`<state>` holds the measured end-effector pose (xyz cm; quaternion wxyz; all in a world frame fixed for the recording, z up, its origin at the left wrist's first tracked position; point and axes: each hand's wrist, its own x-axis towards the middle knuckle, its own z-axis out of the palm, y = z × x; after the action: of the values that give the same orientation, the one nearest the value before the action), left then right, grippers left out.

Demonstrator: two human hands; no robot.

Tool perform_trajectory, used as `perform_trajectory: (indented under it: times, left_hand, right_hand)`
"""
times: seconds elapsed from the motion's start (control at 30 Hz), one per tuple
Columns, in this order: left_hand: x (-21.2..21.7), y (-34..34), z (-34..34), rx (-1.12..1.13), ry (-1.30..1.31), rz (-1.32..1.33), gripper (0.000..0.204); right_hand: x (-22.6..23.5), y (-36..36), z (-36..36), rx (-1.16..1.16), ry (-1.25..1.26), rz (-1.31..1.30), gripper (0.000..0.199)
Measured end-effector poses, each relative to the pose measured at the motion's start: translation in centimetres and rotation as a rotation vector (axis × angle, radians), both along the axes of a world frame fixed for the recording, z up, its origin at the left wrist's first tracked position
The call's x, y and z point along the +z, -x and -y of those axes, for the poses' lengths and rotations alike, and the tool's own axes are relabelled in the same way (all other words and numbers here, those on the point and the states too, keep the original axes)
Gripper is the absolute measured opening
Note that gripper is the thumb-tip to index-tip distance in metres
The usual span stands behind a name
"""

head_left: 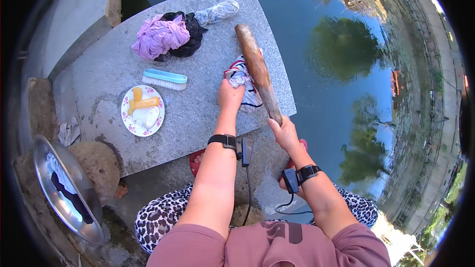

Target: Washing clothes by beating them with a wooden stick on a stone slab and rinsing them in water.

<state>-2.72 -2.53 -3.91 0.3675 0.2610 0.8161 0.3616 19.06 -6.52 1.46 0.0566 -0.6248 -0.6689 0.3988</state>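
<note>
My right hand (284, 132) is closed round the near end of a thick wooden stick (258, 71), worn and brown. The stick slants away to the far left and lies over, or just above, a bunched wet cloth (252, 98) with white, red and navy parts; whether they touch I cannot tell. My left hand (230, 95) grips the left side of that cloth against the grey stone slab (198, 113). Part of the cloth is hidden under the stick.
On the slab sit a lilac cloth (162, 37), a black cloth (190, 34), a twisted pale cloth (217, 12), a blue brush (165, 76) and a flowered plate (128, 122) with yellow and white soap pieces. A metal basin (44, 160) holds clothes at left. Water (316, 133) borders the slab's right edge.
</note>
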Motion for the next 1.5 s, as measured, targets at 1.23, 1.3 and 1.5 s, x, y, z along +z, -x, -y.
perform_trajectory:
  times: [1.23, 1.3, 1.5]
  left_hand:
    - [4.5, -1.8, -0.7, -0.06, -0.471, 0.286, 0.022]
    - [3.1, -0.1, 1.3, 0.183, -0.455, 0.091, 0.018]
    - [-2.5, 0.5, 6.2, 0.142, -0.114, -0.199, 0.011]
  right_hand:
    - [31.9, 8.2, -9.8, 0.024, -0.855, -1.336, 0.068]
    - [21.7, 8.5, -6.1, -0.13, -0.804, -1.25, 0.059]
    - [0.7, 1.8, 0.2, -0.018, 0.127, 0.023, 0.046]
